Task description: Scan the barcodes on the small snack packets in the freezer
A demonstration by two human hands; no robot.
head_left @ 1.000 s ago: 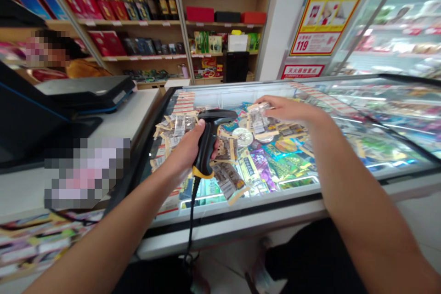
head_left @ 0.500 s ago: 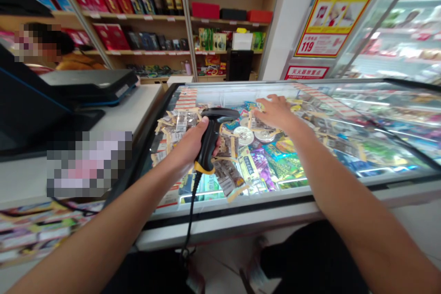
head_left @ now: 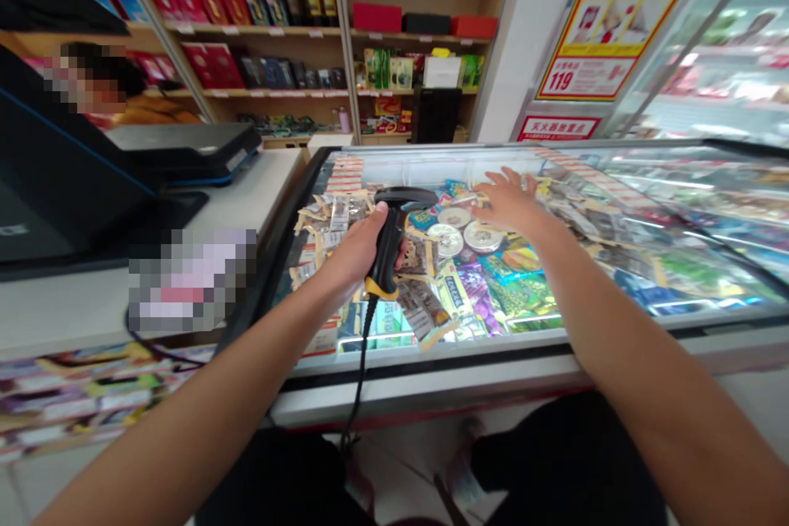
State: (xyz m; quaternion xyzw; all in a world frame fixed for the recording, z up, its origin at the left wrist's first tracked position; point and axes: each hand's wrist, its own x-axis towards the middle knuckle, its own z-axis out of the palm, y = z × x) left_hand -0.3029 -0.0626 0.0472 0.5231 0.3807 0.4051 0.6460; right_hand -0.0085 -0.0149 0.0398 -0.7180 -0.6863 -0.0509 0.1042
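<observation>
My left hand (head_left: 356, 251) is wrapped round the grip of a black barcode scanner (head_left: 394, 240) with a yellow band, held over the left part of the glass freezer lid (head_left: 616, 320). Its black cord (head_left: 357, 378) hangs down past the freezer's front edge. My right hand (head_left: 509, 201) lies flat with fingers spread on small snack packets (head_left: 459, 199) scattered on the lid, next to two round silver-lidded tubs (head_left: 482, 237). More clear-and-tan packets (head_left: 425, 308) and green and purple bags (head_left: 521, 292) lie between my two arms.
A white counter (head_left: 259, 189) at left carries a black register screen (head_left: 55, 173) and a flat black device (head_left: 191, 148). A person in orange (head_left: 141, 111) sits behind it. Wooden shelves (head_left: 382, 33) of boxes and bottles stand behind, a glass-door cooler (head_left: 727, 49) at right.
My right hand let go of the packet it held, moved further forward and flattened on the packets. The left hand with the scanner stayed put. The view shifted slightly.
</observation>
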